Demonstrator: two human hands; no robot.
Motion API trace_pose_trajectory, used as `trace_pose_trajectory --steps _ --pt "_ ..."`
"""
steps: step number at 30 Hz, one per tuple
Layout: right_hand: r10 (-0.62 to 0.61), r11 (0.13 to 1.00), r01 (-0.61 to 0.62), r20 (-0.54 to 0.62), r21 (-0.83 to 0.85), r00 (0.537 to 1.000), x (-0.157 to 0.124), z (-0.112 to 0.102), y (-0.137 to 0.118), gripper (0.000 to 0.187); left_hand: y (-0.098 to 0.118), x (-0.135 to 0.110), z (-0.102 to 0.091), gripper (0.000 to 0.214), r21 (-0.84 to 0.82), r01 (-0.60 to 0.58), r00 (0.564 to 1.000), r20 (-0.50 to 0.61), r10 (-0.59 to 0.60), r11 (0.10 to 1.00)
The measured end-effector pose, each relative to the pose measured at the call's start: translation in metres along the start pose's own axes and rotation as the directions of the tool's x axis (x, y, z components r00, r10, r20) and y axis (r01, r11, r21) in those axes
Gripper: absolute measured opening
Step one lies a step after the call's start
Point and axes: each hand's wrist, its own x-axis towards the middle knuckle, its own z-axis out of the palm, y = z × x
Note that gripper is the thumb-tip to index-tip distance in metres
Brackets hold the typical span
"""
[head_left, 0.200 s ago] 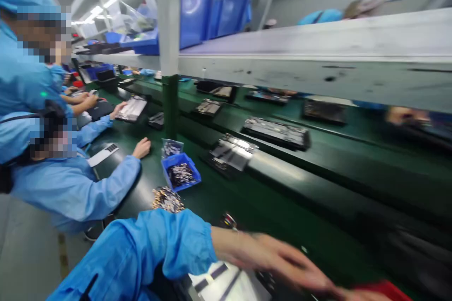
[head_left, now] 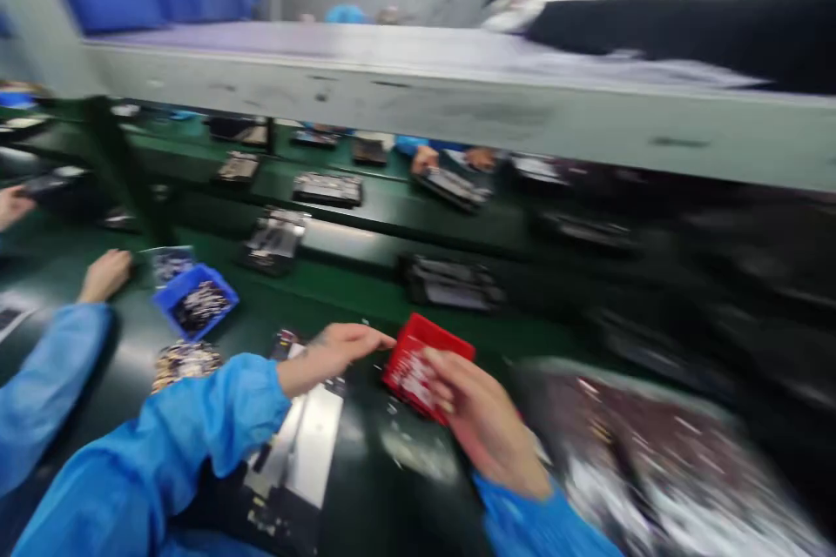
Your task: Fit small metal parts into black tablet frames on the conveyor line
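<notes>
My left hand (head_left: 336,350) reaches out from a blue sleeve with its fingers stretched toward the edge of a small red tray (head_left: 418,357) on the green belt. My right hand (head_left: 480,422) lies over the near side of that red tray, fingers curled on its rim. Small silvery parts lie in the tray. Below my left forearm a flat device with a silver and black panel (head_left: 297,452) rests on the bench. The whole view is smeared by motion.
A blue bin (head_left: 194,300) of small parts and a loose heap of parts (head_left: 185,361) lie at left, near a co-worker's hand (head_left: 104,274). Several dark devices ride the green conveyor (head_left: 366,231). A grey shelf (head_left: 418,96) overhangs. A blurred glittering mass (head_left: 653,461) fills the lower right.
The view has swung right. My left hand has drawn back to the red tray, which now sits in the middle, and my right hand has come into view on it.
</notes>
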Motion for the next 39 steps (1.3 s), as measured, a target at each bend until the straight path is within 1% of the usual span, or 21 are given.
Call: trace_pose_trajectory --steps 3,7,12,14,15,16,17,18,19,21,22,24,27,29,30,31,32,33,35,37,39 --pt "0.056 0.971 -0.057 0.01 0.232 0.998 -0.002 -0.001 -0.002 0.04 -0.008 0.02 0.014 0.048 -0.034 0.086 0.987 0.139 -0.081 0.996" --pt "0.05 0.956 -0.026 -0.076 0.293 0.996 0.002 -0.013 0.01 0.041 -0.014 0.038 0.034 0.03 0.0 0.176 0.961 0.219 -0.171 0.984" --pt "0.041 0.959 -0.007 -0.116 0.284 0.992 0.004 -0.027 0.023 0.039 -0.018 0.051 0.046 0.021 0.075 0.241 0.957 0.149 -0.249 0.968" --pt "-0.06 0.982 0.097 -0.219 0.163 0.974 0.003 -0.03 0.027 0.035 -0.018 0.055 0.047 0.021 0.066 0.271 0.957 0.084 -0.276 0.96" --pt "-0.168 0.982 0.185 -0.295 0.032 0.941 0.002 -0.031 0.03 0.032 -0.018 0.057 0.048 0.021 0.064 0.276 0.959 0.053 -0.28 0.959" --pt "-0.31 0.95 0.276 -0.343 -0.145 0.887 0.0 -0.032 0.033 0.028 -0.017 0.059 0.049 0.02 0.067 0.275 0.96 0.029 -0.277 0.959" --pt "-0.462 0.872 0.352 -0.34 -0.339 0.819 -0.001 -0.032 0.036 0.022 -0.017 0.06 0.05 0.02 0.073 0.268 0.963 0.013 -0.269 0.961" --pt "-0.594 0.756 0.403 -0.28 -0.516 0.754 -0.003 -0.032 0.039 0.018 -0.018 0.062 0.051 0.018 0.08 0.255 0.967 0.003 -0.256 0.964" --pt "-0.683 0.623 0.434 -0.182 -0.651 0.708 -0.003 -0.032 0.041 0.019 -0.018 0.062 0.052 0.017 0.091 0.236 0.972 0.0 -0.237 0.968" --pt "-0.753 0.395 0.461 0.007 -0.795 0.658 -0.002 -0.033 0.046 0.026 -0.02 0.064 0.053 0.015 0.147 0.178 0.984 -0.009 -0.179 0.973" --pt "-0.763 0.315 0.458 0.065 -0.831 0.643 -0.001 -0.033 0.048 0.029 -0.021 0.064 0.054 0.015 0.204 0.144 0.989 -0.015 -0.144 0.968" --pt "-0.762 0.209 0.446 0.141 -0.87 0.632 0.002 -0.035 0.051 0.03 -0.022 0.064 0.054 0.016 0.385 0.067 0.998 -0.023 -0.063 0.921" --pt "-0.724 0.114 0.442 0.231 -0.89 0.65 0.006 -0.04 0.052 0.03 -0.021 0.061 0.055 0.02 0.684 -0.053 0.998 0.021 0.052 0.728" --pt "-0.68 0.052 0.456 0.303 -0.888 0.668 0.007 -0.043 0.052 0.03 -0.02 0.06 0.056 0.024 0.801 -0.117 0.993 0.084 0.083 0.587" --pt "-0.656 0.031 0.466 0.334 -0.884 0.677 0.008 -0.044 0.051 0.029 -0.02 0.059 0.056 0.024 0.828 -0.134 0.991 0.11 0.077 0.545" --pt "-0.635 0.028 0.474 0.35 -0.88 0.689 0.009 -0.045 0.05 0.028 -0.02 0.06 0.056 0.024 0.83 -0.137 0.991 0.123 0.062 0.541" --pt "-0.624 0.057 0.469 0.335 -0.882 0.706 0.01 -0.047 0.049 0.027 -0.021 0.06 0.055 0.023 0.812 -0.122 0.992 0.117 0.046 0.571" --pt "-0.621 0.13 0.446 0.278 -0.885 0.733 0.013 -0.049 0.047 0.026 -0.022 0.062 0.055 0.021 0.779 -0.097 0.994 0.101 0.03 0.62" --pt "-0.569 0.438 0.338 0.035 -0.833 0.822 0.02 -0.054 0.045 0.031 -0.025 0.066 0.052 0.019 0.692 -0.039 0.998 0.06 -0.003 0.721" --pt "-0.402 0.727 0.189 -0.185 -0.66 0.897 0.029 -0.059 0.042 0.045 -0.03 0.07 0.048 0.022 0.619 0.007 0.999 0.035 -0.037 0.785" --pt "-0.202 0.904 0.087 -0.238 -0.42 0.95 0.038 -0.06 0.04 0.053 -0.034 0.073 0.045 0.028 0.567 0.04 0.997 0.031 -0.07 0.823"
